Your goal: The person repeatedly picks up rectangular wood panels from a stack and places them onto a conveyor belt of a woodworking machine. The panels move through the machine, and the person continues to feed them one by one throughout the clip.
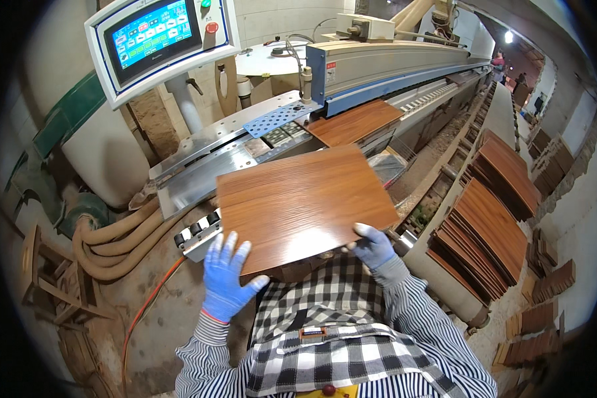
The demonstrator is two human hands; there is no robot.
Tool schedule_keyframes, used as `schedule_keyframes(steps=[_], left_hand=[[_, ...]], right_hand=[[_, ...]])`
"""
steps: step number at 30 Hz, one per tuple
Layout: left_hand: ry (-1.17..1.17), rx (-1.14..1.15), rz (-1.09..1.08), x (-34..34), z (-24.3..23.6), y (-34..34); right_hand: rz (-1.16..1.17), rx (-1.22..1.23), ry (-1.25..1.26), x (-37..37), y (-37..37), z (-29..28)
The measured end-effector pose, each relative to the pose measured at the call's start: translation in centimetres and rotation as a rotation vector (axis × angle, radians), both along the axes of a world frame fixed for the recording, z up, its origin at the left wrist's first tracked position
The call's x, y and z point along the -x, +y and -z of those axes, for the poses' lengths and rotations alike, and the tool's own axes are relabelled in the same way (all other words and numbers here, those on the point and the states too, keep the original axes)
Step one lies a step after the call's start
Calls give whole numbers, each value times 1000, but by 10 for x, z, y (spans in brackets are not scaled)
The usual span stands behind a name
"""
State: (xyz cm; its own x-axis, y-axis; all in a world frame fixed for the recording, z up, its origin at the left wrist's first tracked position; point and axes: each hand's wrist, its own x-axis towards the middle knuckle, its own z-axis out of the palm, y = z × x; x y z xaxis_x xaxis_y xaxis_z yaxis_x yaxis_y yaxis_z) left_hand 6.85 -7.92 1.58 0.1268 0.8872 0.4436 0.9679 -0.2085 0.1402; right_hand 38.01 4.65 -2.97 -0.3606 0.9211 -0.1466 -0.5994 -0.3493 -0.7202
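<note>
Illumination was even and moderately bright. A ceiling lamp (509, 36) glared at upper right. The wood panel (305, 205) showed soft sheen. Fisheye distortion bent edges; corners were vignetted black.

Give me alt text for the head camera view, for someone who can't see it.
Two blue-gloved hands, left hand and right hand, hold a brown wood-grain panel at its near edge over a long metal machine bed. A second panel lies further along; stacked panels sit right, a touchscreen console upper left.
</note>
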Motion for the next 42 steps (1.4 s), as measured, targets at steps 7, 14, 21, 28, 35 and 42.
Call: schedule_keyframes(steps=[7, 14, 21, 28, 35, 42], left_hand=[[4, -154, -261, 49, 10, 0], [15, -203, -414, 80, 26, 50], [-65, -165, -473, 71, 16, 75], [-47, -198, -469, 72, 22, 74], [-21, -235, -434, 73, 24, 81], [-43, -145, -434, 72, 21, 80]], right_hand=[[-267, 31, 214, 73, 29, -11], [61, -392, -591, -37, 37, -10], [489, -555, -2280, -219, 42, -20], [130, -503, -2375, -277, 47, -21], [299, -682, -2445, -265, 46, -21], [493, -743, -2507, -242, 0, -6]])
